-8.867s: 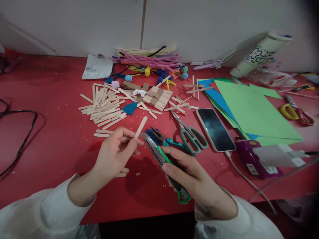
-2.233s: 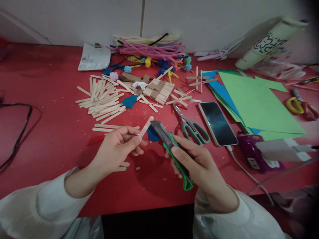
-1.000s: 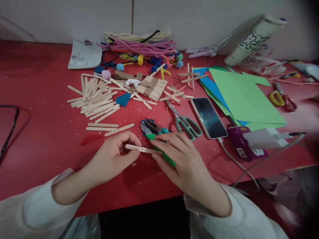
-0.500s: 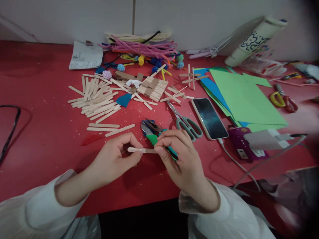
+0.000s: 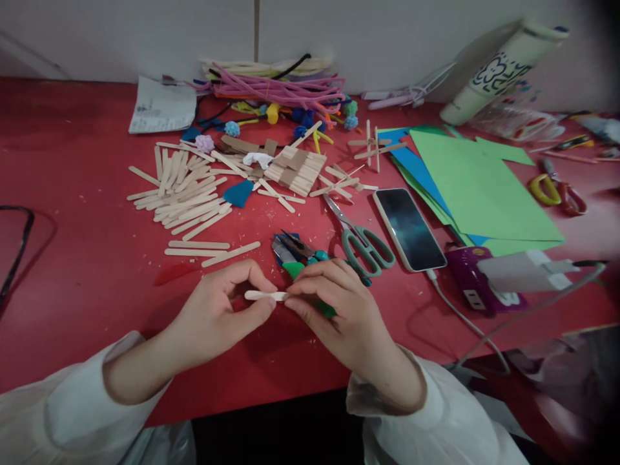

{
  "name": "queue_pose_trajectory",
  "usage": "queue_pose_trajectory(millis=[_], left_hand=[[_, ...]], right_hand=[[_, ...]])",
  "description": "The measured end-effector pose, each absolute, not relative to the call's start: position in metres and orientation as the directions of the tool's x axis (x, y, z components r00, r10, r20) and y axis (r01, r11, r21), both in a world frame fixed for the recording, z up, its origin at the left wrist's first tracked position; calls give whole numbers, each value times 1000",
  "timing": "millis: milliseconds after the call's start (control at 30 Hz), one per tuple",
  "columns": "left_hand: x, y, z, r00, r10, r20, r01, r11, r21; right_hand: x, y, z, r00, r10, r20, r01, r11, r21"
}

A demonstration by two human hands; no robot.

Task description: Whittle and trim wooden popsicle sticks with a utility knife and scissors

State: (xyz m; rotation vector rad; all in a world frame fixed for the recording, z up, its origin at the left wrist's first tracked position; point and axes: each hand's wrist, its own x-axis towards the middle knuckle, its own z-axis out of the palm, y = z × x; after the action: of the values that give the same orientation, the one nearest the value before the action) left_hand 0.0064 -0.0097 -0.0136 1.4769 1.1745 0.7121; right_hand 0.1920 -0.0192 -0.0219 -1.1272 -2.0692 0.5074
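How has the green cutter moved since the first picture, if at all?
Yes: against the scissors, the green cutter has moved down and farther away, out of the right hand's grip.

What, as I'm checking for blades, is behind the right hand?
The green cutter and pliers partly show behind the right hand, with scissors just beyond. The hand hides much of the cutter and some of the pliers' handles; anything else it covers can't be seen.
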Motion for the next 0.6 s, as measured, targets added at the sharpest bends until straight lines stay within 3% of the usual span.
queue_pose_trajectory(millis=[300,433,600], left_hand=[[5,-11,-15,388,906,-170,355,24,935],[6,-11,-14,368,904,-216,338,87,937],[9,-9,-11,307,917,-256,319,154,935]], right_hand=[[196,-19,-19,-413,844,342,482,521,-704],[195,-20,-20,-406,850,336,538,519,-664],[194,-20,-22,-328,844,424,574,534,-620]])
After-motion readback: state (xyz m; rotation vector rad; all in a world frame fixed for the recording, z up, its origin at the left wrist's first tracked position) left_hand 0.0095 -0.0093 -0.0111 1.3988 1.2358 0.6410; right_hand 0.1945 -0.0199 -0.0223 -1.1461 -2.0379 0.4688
